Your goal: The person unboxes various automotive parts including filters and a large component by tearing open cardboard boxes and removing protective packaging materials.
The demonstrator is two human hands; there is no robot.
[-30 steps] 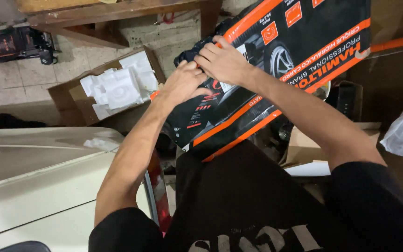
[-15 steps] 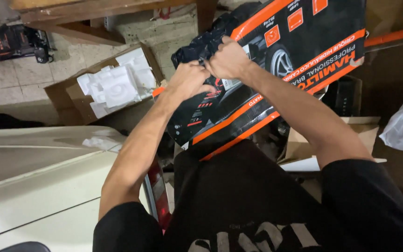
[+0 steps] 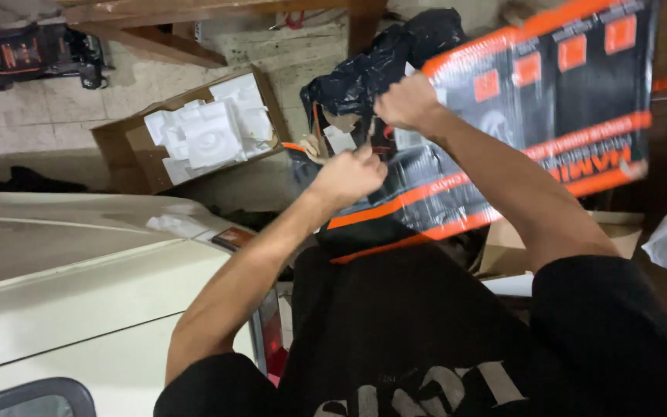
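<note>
Both your hands are working the end flap of the large black-and-orange printed cardboard box (image 3: 534, 123): right hand (image 3: 407, 100) fisted on it, left hand (image 3: 349, 174) closed alongside; next, pull it wide.

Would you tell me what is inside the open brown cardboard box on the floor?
The brown cardboard box holds white foam packing pieces, moulded with hollows. Whatever lies beneath the foam is covered.

To my left sits an open cardboard box (image 3: 121, 150) of white foam packing (image 3: 206, 131); nearer me, a cream car body (image 3: 79, 270); far off, a floor jack (image 3: 36, 54).
</note>
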